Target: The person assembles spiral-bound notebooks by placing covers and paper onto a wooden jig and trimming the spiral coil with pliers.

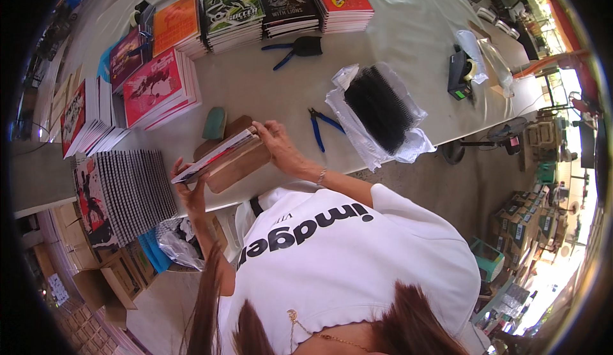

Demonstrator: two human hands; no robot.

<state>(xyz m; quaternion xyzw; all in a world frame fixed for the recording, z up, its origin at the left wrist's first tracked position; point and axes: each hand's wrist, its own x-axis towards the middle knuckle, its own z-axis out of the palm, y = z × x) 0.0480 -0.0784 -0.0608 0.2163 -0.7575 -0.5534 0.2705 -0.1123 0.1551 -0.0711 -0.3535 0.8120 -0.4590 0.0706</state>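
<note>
centrally, just left of the frame's middle, the person holds a thin notebook (214, 158) by both ends over a wooden block (237, 162) that sits on the grey table (408, 42). the left hand (189, 189) grasps the notebook's lower left end, fingers curled up around its edge. the right hand (276, 144) grips the upper right end, fingertips pinched on the cover where it meets the block. the notebook lies tilted, its lower left end hanging past the table edge, its upper right end resting on the block. a bracelet (321, 176) shows on the right wrist.

a green sponge-like pad (214, 123) stands just behind the block, touching it or nearly so; contact cannot be told. blue-handled pliers (319, 127) lie on the table just right of the right hand. further right, a clear plastic bag (377, 122) holds a bundle of black binding combs (378, 106). a second blue-handled tool (295, 47) with a black head lies in the upper middle of the frame.

stacks of notebooks (255, 10) with coloured covers run along the upper edge and down the upper left. a row of bound notebooks (137, 192), spines up, stands at centre left, beside the left hand. a black tape dispenser (461, 71) sits at upper right on the table. cardboard boxes (108, 278) rest on the floor at lower left. the person wears a white shirt (357, 259), filling the lower middle of the frame.
</note>
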